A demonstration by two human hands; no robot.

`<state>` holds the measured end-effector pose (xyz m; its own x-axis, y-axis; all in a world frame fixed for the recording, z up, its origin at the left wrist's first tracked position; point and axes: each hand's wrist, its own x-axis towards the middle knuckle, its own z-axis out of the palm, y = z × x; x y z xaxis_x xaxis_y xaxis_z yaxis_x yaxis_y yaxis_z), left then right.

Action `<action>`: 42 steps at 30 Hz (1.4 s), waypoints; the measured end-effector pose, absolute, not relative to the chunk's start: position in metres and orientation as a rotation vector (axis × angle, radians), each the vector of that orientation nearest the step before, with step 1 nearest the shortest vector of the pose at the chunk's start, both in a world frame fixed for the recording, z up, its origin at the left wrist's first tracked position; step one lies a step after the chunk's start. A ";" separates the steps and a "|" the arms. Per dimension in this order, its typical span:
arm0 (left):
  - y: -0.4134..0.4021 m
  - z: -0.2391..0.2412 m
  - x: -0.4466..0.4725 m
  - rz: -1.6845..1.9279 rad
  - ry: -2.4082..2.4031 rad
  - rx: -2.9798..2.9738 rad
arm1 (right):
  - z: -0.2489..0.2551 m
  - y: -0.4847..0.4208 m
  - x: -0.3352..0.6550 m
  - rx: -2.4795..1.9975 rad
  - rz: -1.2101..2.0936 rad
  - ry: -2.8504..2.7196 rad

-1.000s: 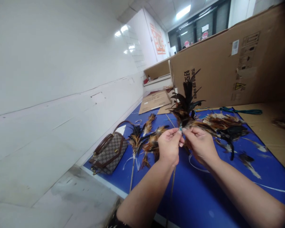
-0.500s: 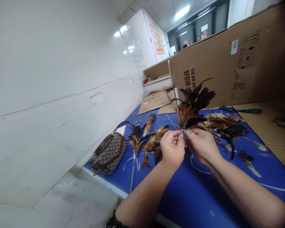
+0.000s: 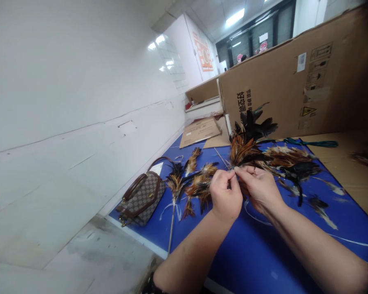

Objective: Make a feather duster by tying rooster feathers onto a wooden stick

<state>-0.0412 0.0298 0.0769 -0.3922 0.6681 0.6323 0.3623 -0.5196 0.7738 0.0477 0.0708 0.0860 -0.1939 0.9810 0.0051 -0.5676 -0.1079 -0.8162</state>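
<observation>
A bunch of brown and black feathers [image 3: 243,149] stands upright above my two hands, its tips spreading toward the cardboard behind. My left hand [image 3: 227,194] is closed in a pinch at the base of the bunch. Against it, my right hand [image 3: 262,188] pinches the same base, thumb and forefinger pressed together. The exact grip point is partly hidden by my fingers. A thin white strip [image 3: 254,218] loops down below my right hand onto the blue table [image 3: 245,249].
More feather bunches [image 3: 199,181] lie left of my hands, one on a stick [image 3: 171,228]. A loose feather pile [image 3: 291,157] sits at the right. A patterned handbag [image 3: 144,198] rests by the wall. A large cardboard box [image 3: 272,90] stands behind, with teal cord [image 3: 320,143] before it.
The feather bunch has turned a little, its black tips now lower. My left hand has rolled slightly and its fingers are curled tighter. Both hands stay together at the base.
</observation>
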 end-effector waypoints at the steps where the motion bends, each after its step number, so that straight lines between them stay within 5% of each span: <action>1: 0.030 0.077 -0.040 2.010 1.392 1.570 | 0.085 0.072 0.048 -0.679 1.567 -0.866; 24: 0.030 0.091 -0.060 1.394 0.788 0.795 | 0.072 0.085 0.059 -0.594 1.482 -1.192; 42: 0.032 0.093 -0.054 1.614 0.980 0.866 | 0.071 0.082 0.052 -0.640 1.381 -1.181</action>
<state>-0.0537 0.0319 0.0934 -0.2271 0.9715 0.0684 -0.3874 -0.1546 0.9089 0.0523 0.0816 0.0713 -0.1998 0.9465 0.2533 -0.3974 0.1580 -0.9039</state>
